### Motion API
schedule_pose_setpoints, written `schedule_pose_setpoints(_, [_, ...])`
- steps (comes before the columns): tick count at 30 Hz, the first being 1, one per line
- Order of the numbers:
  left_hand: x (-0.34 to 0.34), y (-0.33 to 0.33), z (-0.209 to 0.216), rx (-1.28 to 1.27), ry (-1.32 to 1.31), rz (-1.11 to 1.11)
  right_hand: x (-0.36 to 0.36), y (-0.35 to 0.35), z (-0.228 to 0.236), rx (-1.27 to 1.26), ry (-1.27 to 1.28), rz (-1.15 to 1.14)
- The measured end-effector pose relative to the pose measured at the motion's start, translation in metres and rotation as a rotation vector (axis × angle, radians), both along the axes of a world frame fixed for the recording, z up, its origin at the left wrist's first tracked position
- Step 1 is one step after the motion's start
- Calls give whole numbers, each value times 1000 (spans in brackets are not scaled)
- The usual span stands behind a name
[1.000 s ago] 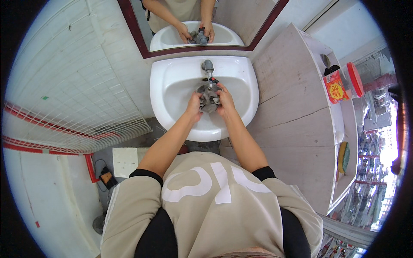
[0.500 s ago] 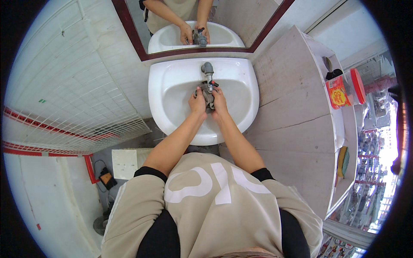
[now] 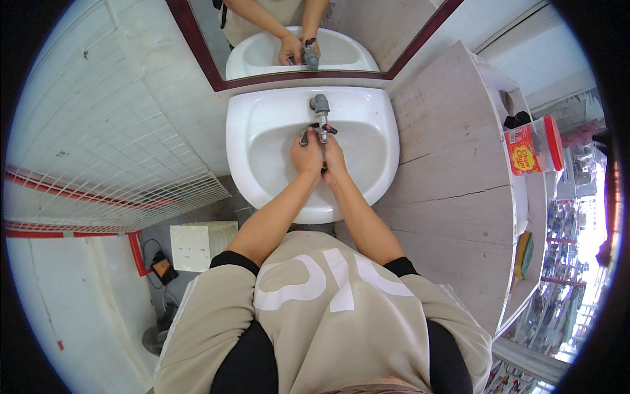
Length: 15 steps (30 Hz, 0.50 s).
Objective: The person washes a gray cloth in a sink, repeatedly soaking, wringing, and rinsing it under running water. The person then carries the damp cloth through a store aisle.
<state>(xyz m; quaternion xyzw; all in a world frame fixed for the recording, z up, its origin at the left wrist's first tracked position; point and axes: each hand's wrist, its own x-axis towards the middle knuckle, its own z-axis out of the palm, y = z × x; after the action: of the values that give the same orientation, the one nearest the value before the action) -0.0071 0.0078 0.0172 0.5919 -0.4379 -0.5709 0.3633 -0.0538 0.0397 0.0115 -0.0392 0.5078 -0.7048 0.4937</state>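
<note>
Both my hands are together in the bowl of a white sink (image 3: 244,164), just below a grey-and-metal tap (image 3: 319,104) with a small red-and-black handle. Between them is a crumpled grey cloth (image 3: 304,139), of which only small parts show. My left hand (image 3: 306,157) is closed around its left side, with the thumb on top. From the right, my right hand (image 3: 334,156) presses against it, fingers curled and partly hidden beneath the tap. Whether water runs from the spout, I cannot tell.
A dark-red framed mirror (image 3: 302,80) hangs above the sink. To the right stands a wooden panel with shelves (image 3: 459,157), holding a red-lidded plastic jar (image 3: 535,146) and a sponge (image 3: 523,255). A white wire grid (image 3: 177,157) is at left, with a pale box (image 3: 203,246) below.
My hands have moved closer together around the cloth, squeezing it smaller, so less of it shows. The view has shifted slightly.
</note>
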Motion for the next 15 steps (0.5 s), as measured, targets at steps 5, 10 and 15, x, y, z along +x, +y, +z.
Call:
schedule_pose_setpoints(5, [-2, -3, 5, 28, -13, -5, 1, -5, -4, -37, -11, -70])
schedule_pose_setpoints(10, [-3, -13, -16, 62, 4, -47, 2, -7, -3, -8, -79, -131])
schedule_pose_setpoints(15, [-4, -22, -38, 64, 11, -63, 3, -10, -5, 76, -63, -162])
